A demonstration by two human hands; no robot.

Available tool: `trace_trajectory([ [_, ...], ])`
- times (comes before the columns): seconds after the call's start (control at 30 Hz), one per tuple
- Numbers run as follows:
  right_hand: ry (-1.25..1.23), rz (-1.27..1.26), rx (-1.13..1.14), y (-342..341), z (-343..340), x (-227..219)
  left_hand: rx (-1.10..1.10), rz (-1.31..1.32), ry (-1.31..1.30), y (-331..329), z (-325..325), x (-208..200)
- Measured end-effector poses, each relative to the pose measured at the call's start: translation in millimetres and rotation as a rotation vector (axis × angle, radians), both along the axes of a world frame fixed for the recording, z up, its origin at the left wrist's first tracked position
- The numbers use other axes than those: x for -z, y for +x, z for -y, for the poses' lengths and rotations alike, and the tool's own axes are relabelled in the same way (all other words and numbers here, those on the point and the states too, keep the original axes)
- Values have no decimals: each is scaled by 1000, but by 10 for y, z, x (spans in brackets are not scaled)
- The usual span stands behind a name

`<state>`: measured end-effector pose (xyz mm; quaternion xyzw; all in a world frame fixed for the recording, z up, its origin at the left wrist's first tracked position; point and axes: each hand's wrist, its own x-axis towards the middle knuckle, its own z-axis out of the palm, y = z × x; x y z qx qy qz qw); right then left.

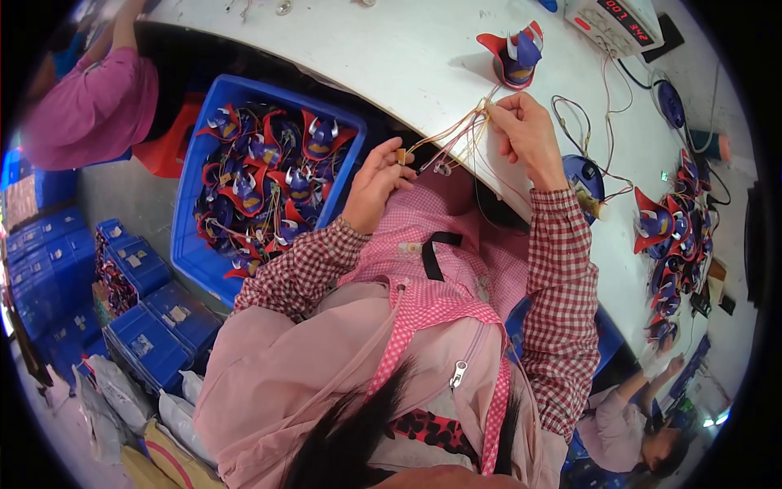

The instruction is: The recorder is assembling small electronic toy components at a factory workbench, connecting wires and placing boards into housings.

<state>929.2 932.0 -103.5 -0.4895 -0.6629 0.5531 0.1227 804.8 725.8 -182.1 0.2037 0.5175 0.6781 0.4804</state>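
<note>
My left hand (375,184) is closed, its fingertips pinching a small yellowish-brown board (401,156) with thin wires running from it. At the white table's front edge my right hand (525,137) pinches the bundle of thin coloured wires (464,125), which spans the gap between both hands. A small round silvery part (442,169) dangles from the wires below. Just beyond the right hand, a toy figure's head (519,55) in purple-blue with a red collar and pale horns sits on the table; the wires lead up to it.
On my left stands a blue crate (186,204) full of similar toy heads. More heads (672,236) lie in a row along the right side. A power supply (615,24) stands at the back right. A round blue container (583,178) sits right of my right hand. Two other people are nearby.
</note>
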Motion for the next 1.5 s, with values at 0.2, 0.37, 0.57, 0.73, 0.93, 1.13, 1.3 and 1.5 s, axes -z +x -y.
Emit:
trace_trajectory([
  [0.2, 295, -127, 147, 34, 84, -12, 70, 351, 78, -115, -51, 28],
  [0.37, 544, -142, -266, 336, 1012, -253, 97, 331, 32, -160, 18, -1],
  [0.57, 331, 34, -66, 392, 1399, 774, 173, 243, -23, -110, 6, -110],
  [0.73, 24, -338, 106, 204, 1280, 842, 215, 83, -76, -20, 18, -137],
  [0.93, -427, -610, 183, 319, 1225, 640, 245, 43, -167, -76, -18, -273],
  [1.13, -630, -647, 175, 551, 1128, 453, 162, -46, -183, 112, -159, -300],
  [1.3, -496, -603, 165, 606, 1101, 252, 117, -102, -180, 289, -271, -353],
  [1.5, -425, -592, 183, 588, 1102, 184, 22, -64, -149, 436, -357, -446],
])
